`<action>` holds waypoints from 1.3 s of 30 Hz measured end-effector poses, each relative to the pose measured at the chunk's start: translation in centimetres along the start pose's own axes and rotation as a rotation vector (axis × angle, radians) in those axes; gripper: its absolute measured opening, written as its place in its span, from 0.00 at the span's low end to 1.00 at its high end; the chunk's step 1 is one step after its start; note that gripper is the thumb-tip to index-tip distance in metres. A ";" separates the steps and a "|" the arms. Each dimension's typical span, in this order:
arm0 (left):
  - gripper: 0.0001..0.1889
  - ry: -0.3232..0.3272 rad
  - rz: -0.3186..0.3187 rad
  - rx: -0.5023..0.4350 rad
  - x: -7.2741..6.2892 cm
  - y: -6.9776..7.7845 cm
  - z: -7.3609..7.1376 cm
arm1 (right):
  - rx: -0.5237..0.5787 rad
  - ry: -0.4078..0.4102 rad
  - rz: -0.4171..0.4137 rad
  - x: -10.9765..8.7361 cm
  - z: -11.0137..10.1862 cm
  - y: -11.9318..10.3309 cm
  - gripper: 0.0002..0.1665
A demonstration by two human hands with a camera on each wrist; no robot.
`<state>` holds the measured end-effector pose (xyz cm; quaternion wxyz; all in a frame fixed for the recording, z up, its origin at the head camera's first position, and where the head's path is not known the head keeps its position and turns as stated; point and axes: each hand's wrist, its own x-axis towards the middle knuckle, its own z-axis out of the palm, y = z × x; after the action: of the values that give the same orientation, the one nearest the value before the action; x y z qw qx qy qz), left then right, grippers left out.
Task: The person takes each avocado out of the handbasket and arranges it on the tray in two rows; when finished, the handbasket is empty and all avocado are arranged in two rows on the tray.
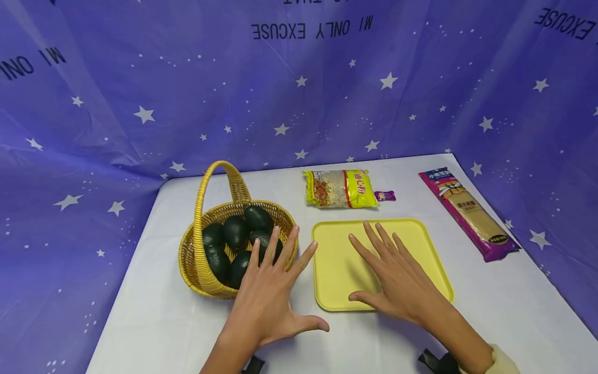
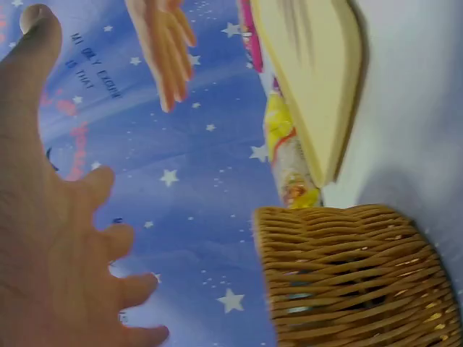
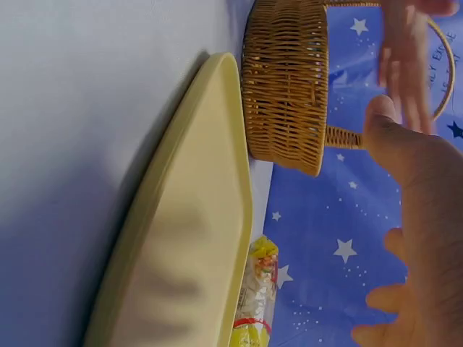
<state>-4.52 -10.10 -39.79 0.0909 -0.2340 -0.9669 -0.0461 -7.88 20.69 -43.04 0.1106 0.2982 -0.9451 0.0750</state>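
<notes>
In the head view my left hand has its fingers spread and holds nothing, overlapping the front right rim of a wicker basket. Several dark green avocados lie inside that basket, some of them partly hidden by the fingers and the arched handle. My right hand, also spread and holding nothing, hovers over a yellow rectangular tray; its shadow falls on the tray's bare surface. In the left wrist view the basket's woven side is beside the left hand. The right wrist view shows the right hand above the tray.
Behind the tray lies a yellow bag of pasta, with a small purple packet at its right end. A long purple pack of noodles lies along the right edge of the white table. A blue starry curtain hangs behind.
</notes>
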 end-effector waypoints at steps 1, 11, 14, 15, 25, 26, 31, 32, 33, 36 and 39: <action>0.70 0.020 0.014 0.003 -0.2 0.1 -0.4 | 0.005 0.013 -0.012 0.3 0.0 -0.1 0.67; 0.64 0.439 0.141 -0.182 -3.3 0.1 -4.7 | 0.082 0.085 -0.113 3.7 0.3 -1.1 0.58; 0.60 0.584 0.144 -0.208 -4.1 0.0 -5.6 | 0.099 0.088 -0.141 5.1 0.3 -1.5 0.56; 0.59 0.619 0.139 -0.207 -4.4 -0.1 -5.9 | 0.106 0.086 -0.151 5.5 0.4 -1.6 0.55; 0.58 0.861 0.055 -0.162 -6.9 -2.2 -7.2 | 0.195 0.062 -0.237 9.3 1.2 -2.5 0.50; 0.58 0.881 0.045 -0.157 -7.1 -2.4 -7.2 | 0.204 0.061 -0.249 9.7 1.4 -2.6 0.49; 0.58 0.931 -0.004 -0.143 -8.1 -3.7 -7.2 | 0.243 0.062 -0.306 11.5 1.9 -3.3 0.47; 0.58 0.934 -0.018 -0.141 -8.3 -4.0 -7.2 | 0.251 0.061 -0.315 11.8 1.9 -3.5 0.47; 0.58 0.939 -0.029 -0.138 -8.5 -4.3 -7.2 | 0.257 0.061 -0.322 12.1 2.0 -3.7 0.47; 0.59 0.936 -0.066 -0.139 -9.0 -5.1 -7.3 | 0.265 0.052 -0.338 12.8 2.0 -4.2 0.47; 0.58 0.930 -0.091 -0.150 -9.4 -6.1 -7.1 | 0.271 0.039 -0.359 13.5 2.0 -4.9 0.46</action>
<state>2.03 -20.60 -35.02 0.4951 -0.1518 -0.8267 -0.2199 -16.17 8.93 -41.16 0.0993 0.4720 -0.8559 0.1864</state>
